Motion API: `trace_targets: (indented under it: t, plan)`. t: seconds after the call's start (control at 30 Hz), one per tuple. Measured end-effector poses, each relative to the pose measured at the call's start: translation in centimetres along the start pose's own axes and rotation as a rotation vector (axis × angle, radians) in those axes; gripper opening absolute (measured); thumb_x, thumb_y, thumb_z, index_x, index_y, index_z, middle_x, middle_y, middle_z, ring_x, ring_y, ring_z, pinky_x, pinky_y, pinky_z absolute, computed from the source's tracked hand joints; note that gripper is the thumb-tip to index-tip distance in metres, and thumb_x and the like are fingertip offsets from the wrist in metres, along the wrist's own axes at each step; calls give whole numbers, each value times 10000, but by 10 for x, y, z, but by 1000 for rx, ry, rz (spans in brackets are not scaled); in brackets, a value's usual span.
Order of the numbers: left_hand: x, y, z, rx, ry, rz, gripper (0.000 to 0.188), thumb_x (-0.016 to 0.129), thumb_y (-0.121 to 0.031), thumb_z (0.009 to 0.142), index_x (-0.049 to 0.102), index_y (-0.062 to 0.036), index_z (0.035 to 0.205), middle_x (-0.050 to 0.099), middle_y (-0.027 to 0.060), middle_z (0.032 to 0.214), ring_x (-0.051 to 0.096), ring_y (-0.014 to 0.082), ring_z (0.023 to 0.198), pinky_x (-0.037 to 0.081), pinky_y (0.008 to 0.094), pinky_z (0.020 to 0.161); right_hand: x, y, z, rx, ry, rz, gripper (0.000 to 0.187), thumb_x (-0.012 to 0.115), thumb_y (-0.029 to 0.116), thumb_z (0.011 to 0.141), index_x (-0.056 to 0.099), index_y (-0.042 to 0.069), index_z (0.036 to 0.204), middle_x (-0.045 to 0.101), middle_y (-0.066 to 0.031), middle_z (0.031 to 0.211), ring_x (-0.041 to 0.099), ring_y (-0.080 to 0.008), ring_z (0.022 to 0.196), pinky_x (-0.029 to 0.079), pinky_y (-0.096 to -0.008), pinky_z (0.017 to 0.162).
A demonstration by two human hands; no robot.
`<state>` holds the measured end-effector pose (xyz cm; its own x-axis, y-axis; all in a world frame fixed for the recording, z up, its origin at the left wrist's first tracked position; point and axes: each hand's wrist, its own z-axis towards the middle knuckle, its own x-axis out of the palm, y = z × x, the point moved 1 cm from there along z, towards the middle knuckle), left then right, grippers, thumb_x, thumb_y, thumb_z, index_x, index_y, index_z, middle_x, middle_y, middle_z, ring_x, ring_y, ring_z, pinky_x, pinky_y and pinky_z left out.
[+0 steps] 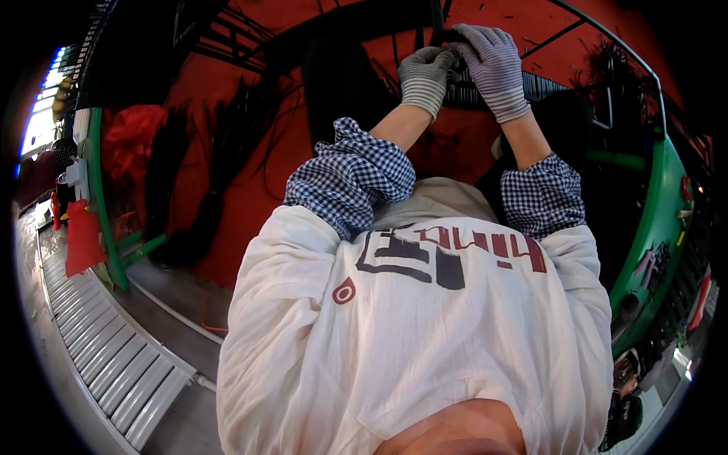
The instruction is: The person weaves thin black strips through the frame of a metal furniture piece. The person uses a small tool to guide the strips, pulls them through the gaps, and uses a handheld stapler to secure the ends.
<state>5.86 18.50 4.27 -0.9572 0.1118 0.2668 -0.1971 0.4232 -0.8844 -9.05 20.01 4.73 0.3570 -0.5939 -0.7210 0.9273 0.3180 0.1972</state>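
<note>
Both hands, in grey-and-white striped gloves, are close together at the top of the view, over a black frame (356, 21). My left hand (423, 80) is closed in a pinch at something dark. My right hand (491, 67) bends over from the right, its fingers closed around a dark part next to the left fingertips. What lies between them is too dark and small to name. Just below the hands runs a dark panel of narrow ribs (540, 86), partly hidden by my right wrist.
Bundles of long black strands (231, 125) lie on the red floor covering (205, 262) to the left, near a crumpled red bag (135, 136). Green curved panels stand at left (94, 189) and right (644, 227). A roller conveyor (114, 356) runs along the lower left.
</note>
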Motion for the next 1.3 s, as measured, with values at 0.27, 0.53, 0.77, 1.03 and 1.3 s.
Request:
trace_targets:
  t: [0.27,0.53,0.77,1.03,1.3]
  plan:
    - [-33,3,5,387,-98,500,284,774,-166,924,716,-56,1179,738,82,947,696,141,710,580,292,668,-5,-2,3,-52,6,-35,325,749,248,908,738,128,1210,756,-46,1113,687,-252,1036,518,-384,985]
    - [-37,-19,45,951,38,818,625,810,-183,819,553,-65,1375,651,185,1276,684,347,1083,572,411,880,-8,-2,5,-23,61,-31,328,744,242,914,736,136,1225,755,-56,1123,688,-254,1057,514,-385,994]
    - [-42,-6,68,839,153,762,863,831,-287,828,397,-44,1533,694,224,1221,717,361,1063,581,424,897,-9,-1,4,23,63,22,344,756,232,907,732,148,1239,750,-53,1125,683,-259,1072,525,-390,994]
    - [-40,-7,63,770,197,628,906,828,-364,845,377,-46,1563,731,206,1172,734,321,1055,586,395,875,-8,-2,6,56,95,76,341,774,191,890,741,144,1227,748,-52,1122,683,-257,1071,537,-378,980]
    - [-34,-4,58,831,150,600,839,794,-285,871,377,-61,1564,698,222,1233,719,352,1085,586,412,884,-8,-2,4,60,96,79,343,775,181,887,744,145,1226,748,-51,1128,683,-256,1072,536,-375,981]
